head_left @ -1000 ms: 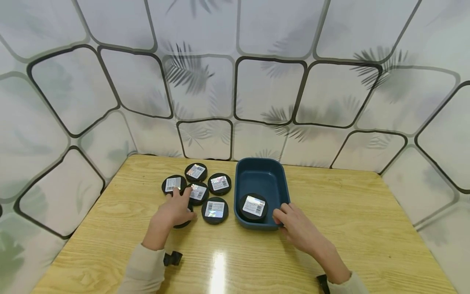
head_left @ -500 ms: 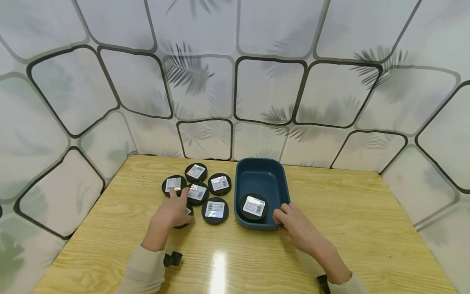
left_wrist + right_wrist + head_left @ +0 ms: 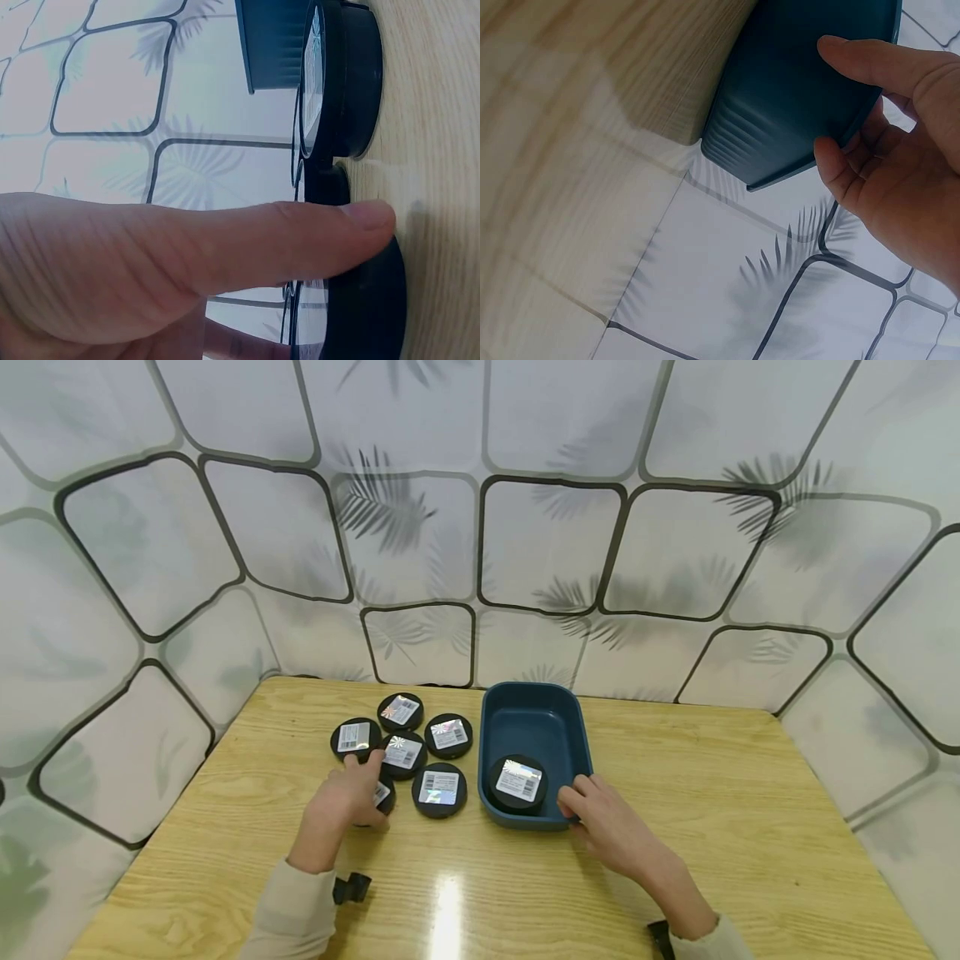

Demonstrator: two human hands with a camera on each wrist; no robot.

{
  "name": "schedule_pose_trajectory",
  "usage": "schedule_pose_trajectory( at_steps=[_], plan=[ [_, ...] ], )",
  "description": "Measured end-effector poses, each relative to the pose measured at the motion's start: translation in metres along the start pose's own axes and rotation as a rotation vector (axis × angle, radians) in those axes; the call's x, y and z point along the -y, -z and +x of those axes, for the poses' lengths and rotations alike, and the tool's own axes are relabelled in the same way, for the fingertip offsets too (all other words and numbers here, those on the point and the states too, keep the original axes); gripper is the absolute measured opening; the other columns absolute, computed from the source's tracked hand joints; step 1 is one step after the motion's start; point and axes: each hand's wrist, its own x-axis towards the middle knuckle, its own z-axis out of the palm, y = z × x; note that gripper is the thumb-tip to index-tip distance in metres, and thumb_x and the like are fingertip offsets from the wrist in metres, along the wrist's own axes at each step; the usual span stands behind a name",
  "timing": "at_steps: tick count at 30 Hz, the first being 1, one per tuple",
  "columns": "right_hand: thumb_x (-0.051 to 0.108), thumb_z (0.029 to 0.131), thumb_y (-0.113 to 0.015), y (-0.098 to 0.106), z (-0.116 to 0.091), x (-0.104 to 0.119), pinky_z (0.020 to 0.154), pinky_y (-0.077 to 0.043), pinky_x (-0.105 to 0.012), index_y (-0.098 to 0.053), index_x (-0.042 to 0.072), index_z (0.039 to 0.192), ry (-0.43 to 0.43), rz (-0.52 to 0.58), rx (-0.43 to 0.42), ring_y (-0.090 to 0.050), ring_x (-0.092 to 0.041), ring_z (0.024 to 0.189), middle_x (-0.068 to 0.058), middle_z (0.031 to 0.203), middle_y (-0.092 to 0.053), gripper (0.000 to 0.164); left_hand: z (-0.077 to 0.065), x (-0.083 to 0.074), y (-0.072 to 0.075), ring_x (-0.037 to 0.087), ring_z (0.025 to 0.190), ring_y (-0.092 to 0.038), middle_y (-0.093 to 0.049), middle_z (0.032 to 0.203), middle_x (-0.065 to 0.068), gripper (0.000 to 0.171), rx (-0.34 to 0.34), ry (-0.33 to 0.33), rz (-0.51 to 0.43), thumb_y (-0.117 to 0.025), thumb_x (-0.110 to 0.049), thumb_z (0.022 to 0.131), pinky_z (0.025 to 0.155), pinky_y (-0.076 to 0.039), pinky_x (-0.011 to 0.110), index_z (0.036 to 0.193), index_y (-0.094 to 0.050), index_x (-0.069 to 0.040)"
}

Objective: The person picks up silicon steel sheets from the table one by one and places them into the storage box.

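My left hand [image 3: 348,793] is around a flat round black container [image 3: 386,797] with a white label, at the near end of a group of similar ones. In the left wrist view its thumb [image 3: 300,240] lies along the container's side [image 3: 367,307]; the other fingers are mostly hidden. With my right hand [image 3: 611,827] I pinch the near right corner of a dark blue plastic bin [image 3: 525,693], the thumb [image 3: 862,60] outside its wall. One labelled black container [image 3: 517,783] lies flat inside the bin, at its near left.
Several more black containers lie label up left of the bin, among them a near one [image 3: 439,790], a middle one [image 3: 405,755] and a far one [image 3: 401,712]. The wooden table [image 3: 690,810] ends at a patterned curtain [image 3: 547,543] behind and at the sides.
My left hand has drawn slightly left and toward me, its thumb sliding to the near side of its container, so more of the label shows. The right hand and bin have stayed put.
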Motion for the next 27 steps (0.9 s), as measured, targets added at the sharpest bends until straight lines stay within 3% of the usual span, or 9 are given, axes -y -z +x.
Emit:
schedule_pose_trajectory(
  at_steps=[8,27],
  plan=[
    [-0.008,0.074,-0.079,0.0001,0.0003,-0.0002,0.067,-0.027,-0.027,-0.043,0.017,0.078,0.0,0.001,-0.001,-0.027,-0.012,0.071,0.007,0.077,-0.03,0.045,-0.0012,0.0013,-0.0001,0.047,0.096,-0.055,-0.045,0.122,0.037,0.097,0.005,-0.003,-0.008,-0.094,-0.022,0.064,0.077,-0.05,0.056,0.141,-0.039,-0.001],
    [-0.007,0.075,-0.08,0.0013,-0.0008,-0.0008,0.067,-0.027,-0.026,-0.044,0.018,0.079,0.007,0.003,0.004,-0.028,-0.012,0.072,0.007,0.078,-0.032,0.044,0.0026,0.0081,-0.0003,0.046,0.097,-0.057,-0.045,0.125,0.039,0.101,0.007,-0.012,-0.018,-0.092,-0.026,0.062,0.078,-0.051,0.057,0.143,-0.037,-0.003]
  ],
)
